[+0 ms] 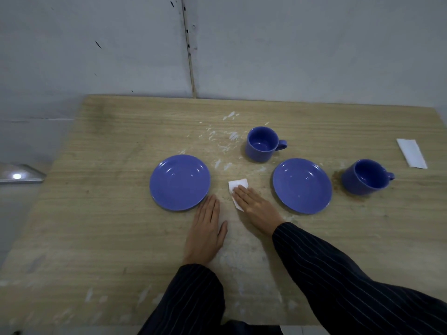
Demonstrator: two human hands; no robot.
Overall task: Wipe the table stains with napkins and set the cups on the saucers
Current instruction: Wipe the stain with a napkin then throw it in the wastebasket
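Two blue saucers lie on the wooden table: the left saucer and the right saucer. One blue cup stands behind them on the bare table, and a second blue cup stands right of the right saucer beside a brown stain. My right hand lies flat on a white napkin between the saucers, pressing it to the table. My left hand rests flat on the table, fingertips near the left saucer's rim, holding nothing. White smears mark the table behind the napkin.
A second folded white napkin lies at the far right of the table. A grey wall stands right behind the table's back edge. A shiny metal object sits off the table's left edge. Pale smears also run along the table's near edge.
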